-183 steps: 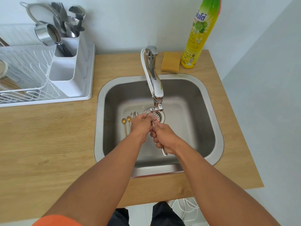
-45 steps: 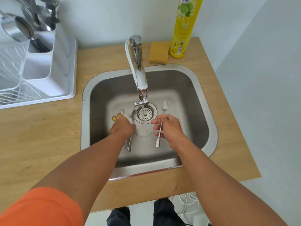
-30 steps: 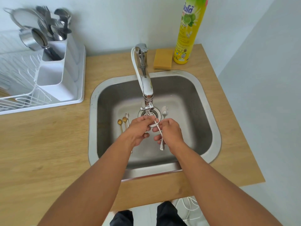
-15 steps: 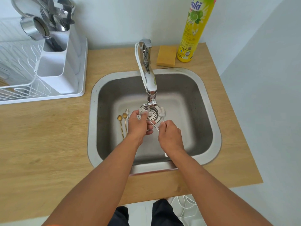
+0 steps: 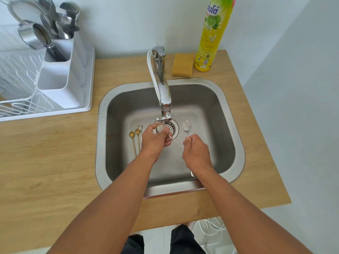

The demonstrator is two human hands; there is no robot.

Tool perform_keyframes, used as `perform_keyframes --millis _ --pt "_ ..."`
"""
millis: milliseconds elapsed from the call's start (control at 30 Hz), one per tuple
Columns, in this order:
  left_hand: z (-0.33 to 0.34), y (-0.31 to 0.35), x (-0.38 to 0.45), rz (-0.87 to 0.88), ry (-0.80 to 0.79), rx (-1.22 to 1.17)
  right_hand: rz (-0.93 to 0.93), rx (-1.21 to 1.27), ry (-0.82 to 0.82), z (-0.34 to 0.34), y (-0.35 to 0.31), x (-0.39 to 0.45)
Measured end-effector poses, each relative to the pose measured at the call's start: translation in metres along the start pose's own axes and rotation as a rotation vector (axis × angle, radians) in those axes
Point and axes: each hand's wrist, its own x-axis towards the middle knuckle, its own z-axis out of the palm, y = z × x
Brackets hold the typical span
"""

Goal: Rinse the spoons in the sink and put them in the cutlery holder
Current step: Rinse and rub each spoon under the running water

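The right hand (image 5: 197, 154) has its grip clamped on two spoons at once: a silver spoon (image 5: 187, 126) whose bowl stands just beyond the knuckles, and a thin spoon (image 5: 176, 143) whose stem runs across to the left hand (image 5: 156, 139), whose fingers are folded around its bowl end under the thin stream from the faucet (image 5: 162, 85). To do this rinse well, I judge the left fingers should rub the bowl on both faces while the right grip turns the stem, keeping the bowl in the stream directly over the drain (image 5: 171, 128). Just left of the left grip three more spoons, two gold ones (image 5: 134, 142) and a silver one (image 5: 140, 127), lie on the floor of the sink (image 5: 211, 110), not yet rinsed. Well away up-left of both grips, on the tabletop (image 5: 45, 162), stands the white cutlery holder (image 5: 62, 74), already carrying cutlery. Compared with half a second ago, the hands have drawn a little apart, so more of the thin stem shows between them, and the silver spoon's bowl now stands clear to the right of the drain.
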Motion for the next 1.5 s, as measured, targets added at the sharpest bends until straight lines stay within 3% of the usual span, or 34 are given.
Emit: perform_keyframes --millis 167,533,867,1333,1500 --pt "0.001 -0.002 -0.003 0.066 -0.022 0.099 0.008 -0.005 -0.002 -0.008 0.005 -0.001" --pt "0.007 0.001 0.002 0.017 0.160 0.094 0.013 0.073 -0.061 -0.011 -0.008 0.001" --pt "-0.004 -0.002 -0.002 0.004 -0.001 -0.073 0.003 0.056 -0.088 -0.015 -0.014 0.002" --pt "0.002 0.004 0.006 -0.070 0.194 0.065 0.048 0.069 -0.094 -0.008 -0.009 0.001" --pt "0.005 0.005 0.003 -0.025 0.097 0.074 0.020 0.028 -0.076 -0.008 -0.006 0.005"
